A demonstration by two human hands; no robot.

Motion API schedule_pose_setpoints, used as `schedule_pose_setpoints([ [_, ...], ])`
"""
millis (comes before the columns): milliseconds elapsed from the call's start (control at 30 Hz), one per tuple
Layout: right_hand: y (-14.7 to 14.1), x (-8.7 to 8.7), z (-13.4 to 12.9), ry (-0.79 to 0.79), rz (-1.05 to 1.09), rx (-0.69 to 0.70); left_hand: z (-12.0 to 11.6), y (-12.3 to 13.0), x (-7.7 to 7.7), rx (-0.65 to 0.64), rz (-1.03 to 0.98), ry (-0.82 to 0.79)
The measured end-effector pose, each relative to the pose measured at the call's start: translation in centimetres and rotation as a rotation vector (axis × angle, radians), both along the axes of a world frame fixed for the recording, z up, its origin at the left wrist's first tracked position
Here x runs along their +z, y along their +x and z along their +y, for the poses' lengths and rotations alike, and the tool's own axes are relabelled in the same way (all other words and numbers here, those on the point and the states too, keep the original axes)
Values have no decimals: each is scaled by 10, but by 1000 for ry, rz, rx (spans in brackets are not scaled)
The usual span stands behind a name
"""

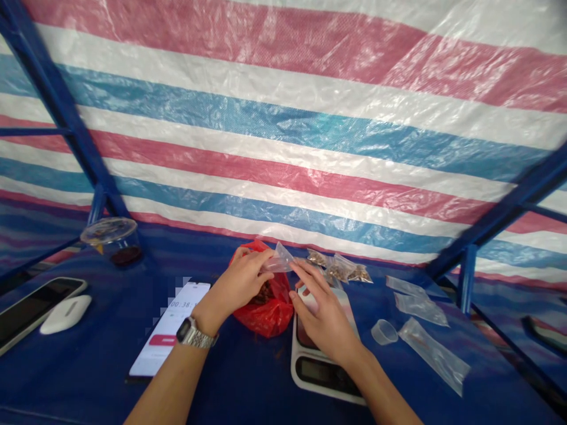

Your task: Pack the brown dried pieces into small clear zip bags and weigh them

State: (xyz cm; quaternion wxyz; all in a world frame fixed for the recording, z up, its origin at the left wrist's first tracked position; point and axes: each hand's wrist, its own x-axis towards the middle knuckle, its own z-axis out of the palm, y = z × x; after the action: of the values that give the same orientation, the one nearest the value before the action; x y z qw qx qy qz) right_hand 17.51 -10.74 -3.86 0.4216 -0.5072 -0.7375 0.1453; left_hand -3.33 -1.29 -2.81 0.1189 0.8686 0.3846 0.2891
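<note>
Left hand (237, 289) closed, gripping clear plastic bag (279, 260) above red plastic bag (266, 310). Right hand (323, 319) open, over digital scale (321, 378), fingertips near clear bag. Filled packets (339, 269) just beyond, near blue table's (199, 239) far edge. Narrow gap between scale and small plastic cup (384, 332).

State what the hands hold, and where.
The left hand pinches a clear plastic bag by its near edge; the right hand's hold cannot be told.
</note>
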Motion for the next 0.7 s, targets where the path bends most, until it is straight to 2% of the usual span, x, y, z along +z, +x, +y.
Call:
schedule_pose_setpoints([
  [133, 5, 2, 2, 82, -47, -56, -4, 4, 4, -23, 27, 37],
  [267, 14, -2, 8, 201, -186, -85, -12, 9, 7, -73, 46, 33],
  [400, 20, -5, 12, 255, -280, -154, -22, 13, 13, -118, 54, 10],
  [600, 22, -1, 14, 231, -183, -240, -25, 12, 20, -65, -10, -30],
  [700, 40, 7, 18, 176, -113, -360, -22, 10, 20, -44, -70, -2],
])
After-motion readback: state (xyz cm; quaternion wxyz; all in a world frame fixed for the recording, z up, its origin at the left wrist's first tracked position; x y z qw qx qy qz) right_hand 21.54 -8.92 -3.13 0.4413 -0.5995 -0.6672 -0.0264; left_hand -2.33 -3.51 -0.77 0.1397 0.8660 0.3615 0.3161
